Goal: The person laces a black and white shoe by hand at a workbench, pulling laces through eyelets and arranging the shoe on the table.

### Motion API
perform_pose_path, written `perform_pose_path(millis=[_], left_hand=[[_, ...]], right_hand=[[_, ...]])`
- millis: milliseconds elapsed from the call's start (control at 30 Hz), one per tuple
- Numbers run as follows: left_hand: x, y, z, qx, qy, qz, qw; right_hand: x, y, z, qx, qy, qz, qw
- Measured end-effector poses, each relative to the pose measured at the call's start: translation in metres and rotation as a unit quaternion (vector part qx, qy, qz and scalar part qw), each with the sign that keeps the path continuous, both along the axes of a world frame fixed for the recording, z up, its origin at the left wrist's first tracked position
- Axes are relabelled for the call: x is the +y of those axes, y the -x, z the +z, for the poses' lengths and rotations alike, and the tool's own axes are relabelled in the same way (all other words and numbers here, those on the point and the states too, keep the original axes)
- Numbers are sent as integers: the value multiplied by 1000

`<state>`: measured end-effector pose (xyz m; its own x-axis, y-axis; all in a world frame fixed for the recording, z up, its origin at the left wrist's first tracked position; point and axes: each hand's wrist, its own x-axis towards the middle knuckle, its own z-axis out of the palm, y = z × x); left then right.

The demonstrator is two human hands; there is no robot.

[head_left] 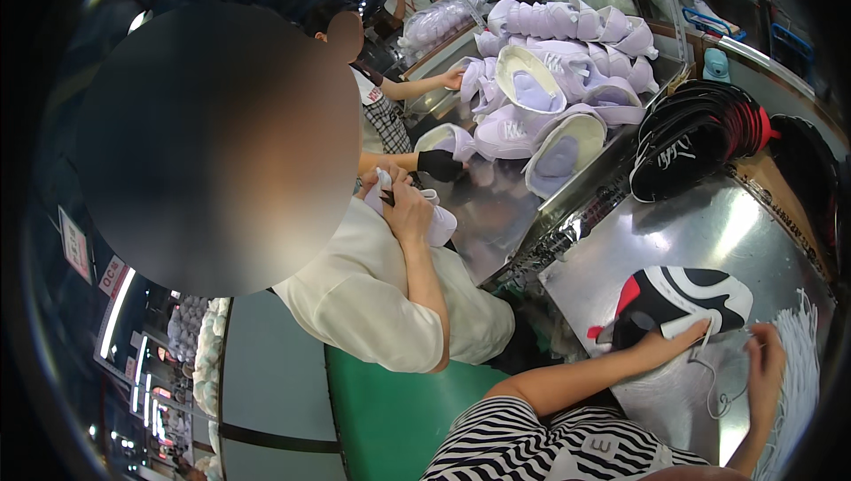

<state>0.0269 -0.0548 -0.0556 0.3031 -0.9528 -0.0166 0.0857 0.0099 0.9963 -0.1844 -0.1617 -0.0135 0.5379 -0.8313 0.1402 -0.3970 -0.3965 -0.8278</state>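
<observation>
Shoe upper lies on the counter, edge pinched by the left grip; to its right curls the right grip (on what, I cannot tell); far to its left, a printed sign.

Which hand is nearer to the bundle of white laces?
Right. The right hand is close beside the bundle of white laces, on its left; the left hand is farther left, on the black-and-white shoe upper.
</observation>
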Motion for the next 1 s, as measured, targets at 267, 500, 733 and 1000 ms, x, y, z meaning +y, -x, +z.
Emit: perform_pose_path(millis=[267, 500, 733, 1000], left_hand=[[-7, -22, 42, -120, 9, -51, 991], [-9, -35, 31, -226, 15, -350, 909], [3, -30, 68, -585, 38, -79, 807], [-9, -10, 52, -618, 117, -48, 776]], right_hand=[[-24, -23, -36, -161, -174, -40, 971], [-31, -10, -67, -150, -175, -189, 955], [0, -47, -3, -186, -168, -108, 962], [16, -67, -11, -78, -174, -77, 979]])
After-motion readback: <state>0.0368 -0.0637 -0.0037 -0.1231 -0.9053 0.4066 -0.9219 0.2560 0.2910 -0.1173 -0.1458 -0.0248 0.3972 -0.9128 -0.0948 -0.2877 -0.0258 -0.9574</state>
